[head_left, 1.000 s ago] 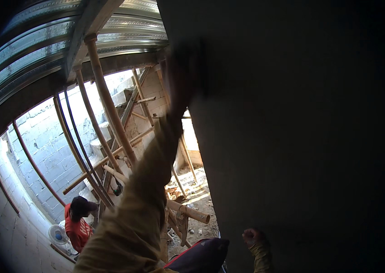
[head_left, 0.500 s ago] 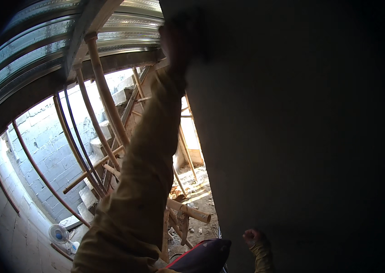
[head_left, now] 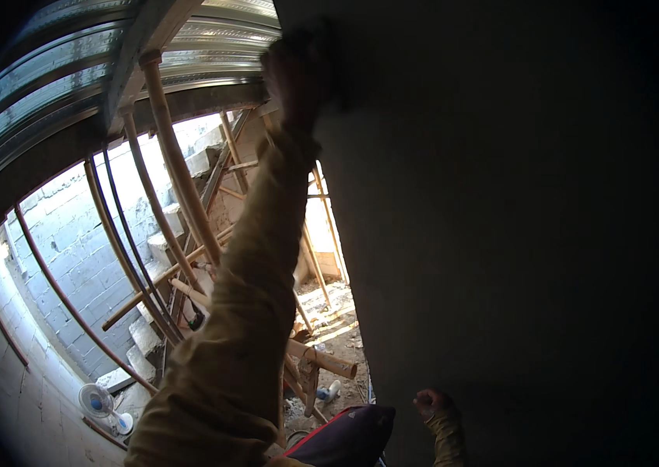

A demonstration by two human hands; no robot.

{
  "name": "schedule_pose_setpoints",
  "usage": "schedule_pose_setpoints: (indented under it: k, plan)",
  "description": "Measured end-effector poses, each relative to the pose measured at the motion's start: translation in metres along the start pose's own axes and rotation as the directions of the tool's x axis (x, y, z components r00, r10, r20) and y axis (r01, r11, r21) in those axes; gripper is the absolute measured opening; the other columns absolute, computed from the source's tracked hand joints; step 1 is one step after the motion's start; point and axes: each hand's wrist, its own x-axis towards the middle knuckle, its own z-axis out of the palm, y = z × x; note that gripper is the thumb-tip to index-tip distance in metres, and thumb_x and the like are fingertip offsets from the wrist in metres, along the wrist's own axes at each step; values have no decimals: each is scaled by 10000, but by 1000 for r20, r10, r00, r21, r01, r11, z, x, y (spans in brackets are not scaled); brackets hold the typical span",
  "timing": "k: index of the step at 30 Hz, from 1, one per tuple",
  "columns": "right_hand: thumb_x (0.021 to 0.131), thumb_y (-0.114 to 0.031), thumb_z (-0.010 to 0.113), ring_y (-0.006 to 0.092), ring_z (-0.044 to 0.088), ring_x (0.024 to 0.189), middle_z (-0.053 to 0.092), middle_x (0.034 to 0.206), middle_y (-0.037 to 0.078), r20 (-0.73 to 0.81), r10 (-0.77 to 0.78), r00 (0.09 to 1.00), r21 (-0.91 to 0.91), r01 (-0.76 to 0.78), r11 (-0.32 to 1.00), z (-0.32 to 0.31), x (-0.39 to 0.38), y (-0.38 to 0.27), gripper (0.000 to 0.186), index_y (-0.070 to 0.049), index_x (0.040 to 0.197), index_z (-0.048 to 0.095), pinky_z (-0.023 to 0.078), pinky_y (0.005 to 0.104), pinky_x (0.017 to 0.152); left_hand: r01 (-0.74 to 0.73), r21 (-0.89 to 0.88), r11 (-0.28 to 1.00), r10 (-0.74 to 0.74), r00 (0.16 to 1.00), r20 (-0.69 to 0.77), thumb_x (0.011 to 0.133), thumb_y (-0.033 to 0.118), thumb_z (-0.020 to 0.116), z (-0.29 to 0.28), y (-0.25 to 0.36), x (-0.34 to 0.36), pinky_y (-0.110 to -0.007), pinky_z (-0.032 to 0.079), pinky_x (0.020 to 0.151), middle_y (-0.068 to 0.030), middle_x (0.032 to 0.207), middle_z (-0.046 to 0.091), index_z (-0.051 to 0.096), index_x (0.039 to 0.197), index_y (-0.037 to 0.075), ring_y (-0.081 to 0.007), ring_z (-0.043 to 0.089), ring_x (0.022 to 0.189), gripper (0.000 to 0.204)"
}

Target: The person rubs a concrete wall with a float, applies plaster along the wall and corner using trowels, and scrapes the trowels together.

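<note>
My left arm, in a tan sleeve, reaches up to the top of a dark, flat grey wall (head_left: 501, 233). My left hand (head_left: 296, 82) is closed at the wall's left edge, on a dark flat tool (head_left: 336, 66) lying against the surface. Deep shadow hides the tool's exact kind. Low down, in front of the same wall, my right hand (head_left: 432, 403) is curled with its fingers closed. Whatever it may hold cannot be made out, and whether it touches the wall is unclear.
Bamboo poles (head_left: 182, 171) prop a beam (head_left: 139, 66) beneath corrugated metal sheeting (head_left: 220, 47). Behind stand rough concrete steps (head_left: 144, 336) and a block wall (head_left: 73, 249). A white fan (head_left: 98, 401) is at lower left. A bamboo trestle (head_left: 325, 359) and a dark, red-edged object (head_left: 349, 436) are below.
My left hand and the dark tool have shifted slightly left along the wall. The view has turned a little; a blue-and-white item now shows on the ground beyond the trestle. My right hand stays put.
</note>
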Motion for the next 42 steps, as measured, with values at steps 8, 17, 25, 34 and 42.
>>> schedule_pose_setpoints:
  k: [8,17,25,34,42]
  plan:
    - [792,-219,761,164,648,710,667,786,46,-22,-87,996,-40,86,995,-3,-4,1,246,-61,951,660,530,314,649,237,-103,966,-249,961,-118,906,261,593,-25,29,-146,-444,411,928,-162,1069,644,601,1101,22,-342,581,1047,308]
    - [805,-281,739,213,676,768,689,827,75,17,43,999,-51,-42,998,6,-2,4,253,-84,936,651,532,341,702,71,-103,992,-80,993,-89,850,242,650,-31,49,-153,-453,427,939,-177,1085,610,665,1057,80,-356,537,1059,264]
    - [797,-264,757,189,667,795,691,852,85,6,5,1000,-53,-4,999,8,-1,7,275,-63,956,658,536,337,725,20,-181,983,-46,989,-143,875,348,628,-6,44,-69,-524,431,892,-235,1094,552,544,1130,6,-406,521,1065,435]
    - [803,-296,755,230,688,815,686,845,101,-34,40,999,-32,-41,999,8,-2,38,298,-60,955,654,540,339,707,194,-216,957,-223,968,-115,866,305,651,-20,36,-99,-491,440,875,-204,1066,573,539,1104,12,-393,536,1031,393]
    - [809,-303,743,243,685,808,688,877,108,89,117,989,44,-121,992,8,-4,21,298,-59,953,651,538,352,713,-120,-172,978,127,991,30,840,277,682,-36,67,-182,-520,416,896,-219,1167,576,514,1189,-19,-397,521,1070,488]
